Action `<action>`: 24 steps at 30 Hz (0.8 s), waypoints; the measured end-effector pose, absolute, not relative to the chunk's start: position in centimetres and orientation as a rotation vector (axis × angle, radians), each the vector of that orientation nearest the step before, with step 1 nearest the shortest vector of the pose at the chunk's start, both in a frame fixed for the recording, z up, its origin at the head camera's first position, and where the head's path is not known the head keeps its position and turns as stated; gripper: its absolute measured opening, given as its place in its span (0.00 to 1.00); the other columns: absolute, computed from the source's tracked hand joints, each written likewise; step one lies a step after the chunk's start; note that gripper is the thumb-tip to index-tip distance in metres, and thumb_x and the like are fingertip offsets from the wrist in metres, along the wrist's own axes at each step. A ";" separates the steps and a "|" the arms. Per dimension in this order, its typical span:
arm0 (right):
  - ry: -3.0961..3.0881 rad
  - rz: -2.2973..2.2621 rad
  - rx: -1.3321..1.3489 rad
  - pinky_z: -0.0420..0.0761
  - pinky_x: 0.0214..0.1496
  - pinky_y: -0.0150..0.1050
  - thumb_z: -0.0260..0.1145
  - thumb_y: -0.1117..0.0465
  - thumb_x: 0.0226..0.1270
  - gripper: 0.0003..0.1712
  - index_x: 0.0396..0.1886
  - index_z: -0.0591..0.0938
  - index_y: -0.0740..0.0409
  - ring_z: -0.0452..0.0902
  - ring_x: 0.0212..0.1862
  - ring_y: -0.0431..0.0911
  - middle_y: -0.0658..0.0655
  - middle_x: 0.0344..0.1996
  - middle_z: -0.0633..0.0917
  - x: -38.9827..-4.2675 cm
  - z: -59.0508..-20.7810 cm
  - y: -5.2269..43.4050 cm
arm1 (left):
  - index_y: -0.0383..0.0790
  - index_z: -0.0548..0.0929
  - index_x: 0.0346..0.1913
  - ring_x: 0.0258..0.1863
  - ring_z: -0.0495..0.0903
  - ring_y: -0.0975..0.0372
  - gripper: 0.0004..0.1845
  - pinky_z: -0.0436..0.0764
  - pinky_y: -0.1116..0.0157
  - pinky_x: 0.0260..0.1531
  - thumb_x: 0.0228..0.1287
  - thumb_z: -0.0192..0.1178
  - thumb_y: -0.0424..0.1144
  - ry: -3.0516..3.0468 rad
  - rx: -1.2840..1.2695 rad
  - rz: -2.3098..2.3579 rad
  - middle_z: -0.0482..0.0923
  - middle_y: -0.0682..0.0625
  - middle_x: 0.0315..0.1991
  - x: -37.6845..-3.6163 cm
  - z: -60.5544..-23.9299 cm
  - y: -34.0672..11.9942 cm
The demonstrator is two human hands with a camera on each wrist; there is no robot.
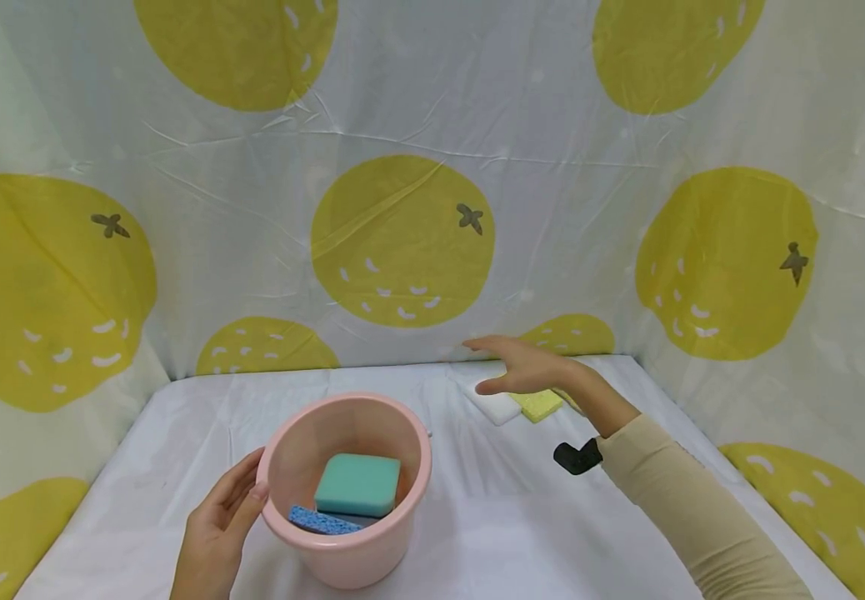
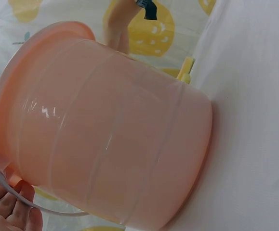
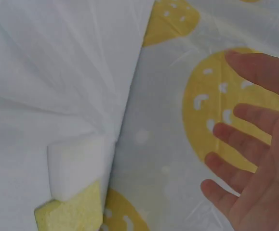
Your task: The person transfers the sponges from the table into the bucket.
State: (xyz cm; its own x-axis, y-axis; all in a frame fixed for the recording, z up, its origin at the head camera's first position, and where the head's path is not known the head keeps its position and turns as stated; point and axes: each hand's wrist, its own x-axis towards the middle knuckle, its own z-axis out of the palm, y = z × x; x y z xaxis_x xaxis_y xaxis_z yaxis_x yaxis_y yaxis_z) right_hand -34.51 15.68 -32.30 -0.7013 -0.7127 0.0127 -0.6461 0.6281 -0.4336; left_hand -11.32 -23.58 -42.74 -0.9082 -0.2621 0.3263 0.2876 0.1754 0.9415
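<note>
A pink bucket (image 1: 350,546) stands on the white-covered table. My left hand (image 1: 217,533) grips the left side of its rim, thumb at the rim and fingers outside. In the left wrist view those fingers (image 2: 21,207) lie beside the thin pale handle (image 2: 47,210). Inside the bucket are a teal sponge (image 1: 358,485) and a blue speckled sponge (image 1: 323,521). My right hand (image 1: 526,367) hovers with spread fingers and holds nothing. Nearest to it, at the table's back, lie a white sponge (image 3: 76,166) and a yellow sponge (image 3: 74,211), apart from the hand.
Behind the table hangs a pale curtain (image 1: 252,250) printed with yellow fruit, which also covers both sides. The white tablecloth (image 1: 492,533) has wrinkles. A black wrist-worn device (image 1: 577,457) sits at the right sleeve.
</note>
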 end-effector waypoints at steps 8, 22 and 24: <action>2.678 -0.720 -0.964 0.60 0.73 0.66 0.71 0.46 0.72 0.50 0.83 0.57 0.59 0.55 0.78 0.62 0.65 0.79 0.60 -36.2 -33.8 18.3 | 0.32 0.72 0.73 0.59 0.77 0.75 0.25 0.76 0.78 0.53 0.80 0.57 0.38 -2.067 0.002 -1.767 0.78 0.59 0.61 -11.2 -42.5 -23.4; 2.812 -0.853 -0.705 0.56 0.73 0.70 0.70 0.43 0.71 0.53 0.81 0.57 0.68 0.52 0.77 0.69 0.72 0.76 0.61 -39.0 -37.6 23.2 | 0.33 0.72 0.73 0.59 0.76 0.75 0.25 0.76 0.78 0.53 0.81 0.57 0.40 -2.084 0.013 -1.765 0.77 0.58 0.62 -11.2 -42.6 -23.5; 2.829 -0.862 -0.685 0.57 0.72 0.71 0.70 0.41 0.70 0.53 0.81 0.58 0.68 0.53 0.76 0.70 0.73 0.76 0.61 -39.2 -38.1 23.9 | 0.34 0.72 0.74 0.59 0.76 0.75 0.25 0.76 0.78 0.53 0.81 0.57 0.40 -2.088 0.018 -1.767 0.77 0.57 0.62 -11.2 -42.6 -23.5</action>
